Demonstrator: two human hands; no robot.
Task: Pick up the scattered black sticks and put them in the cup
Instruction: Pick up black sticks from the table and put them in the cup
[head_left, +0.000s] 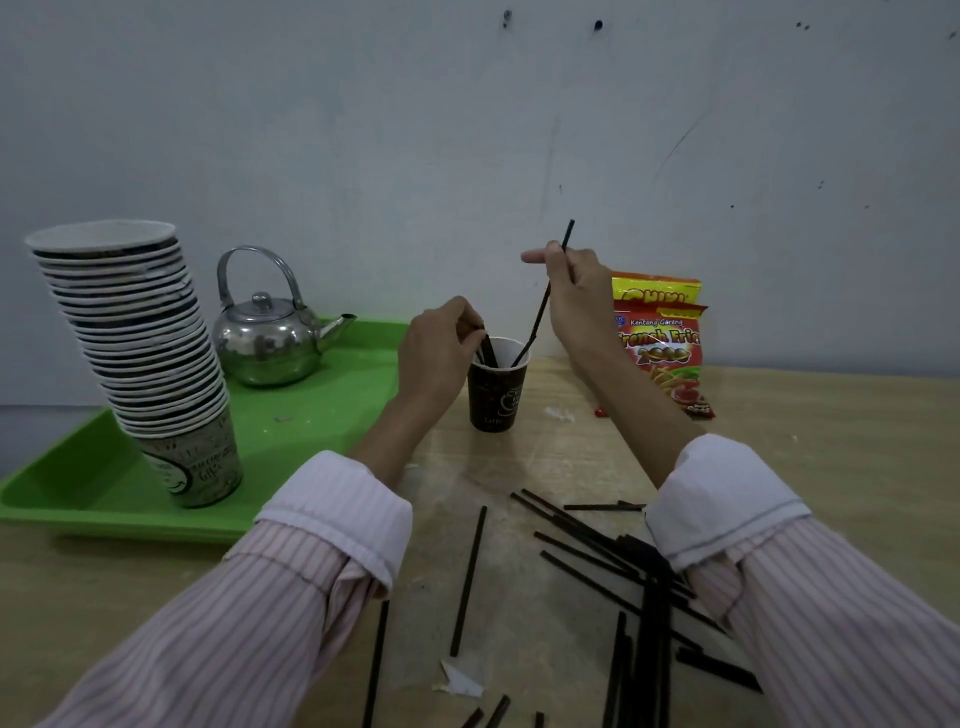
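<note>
The dark brown paper cup with a white inside (497, 387) stands upright on the pale wooden worktop (831, 415), near its far edge and just right of a green plastic tray (332, 410). A few thin black sticks already stand inside it, leaning against its left rim.

The right hand (576, 291) is raised above and right of the cup, its grip pinched around one long black stick (543, 301); that stick slants down to the left, its lower end inside the cup against the right rim, its upper end poking out above the fingers. The index finger points away to the left.

The left hand (439, 345) sits at the cup's left rim, fingertips curled together on the tops of the sticks standing there.

The rest of the scattered black sticks (623, 571) lie flat on the worktop nearer the person, most in a crossed heap under the right forearm, a few single ones to the left and at the bottom edge. A small scrap of white paper (460, 680) lies among them.

Both forearms wear pink-striped sleeves with turned-back cuffs (337, 509).

On the tray stand a tilted tall stack of paper cups (140, 353) and a shiny metal kettle (270, 340). A red and yellow snack bag (665, 338) leans upright behind the right wrist, against a grey wall (363, 130).
</note>
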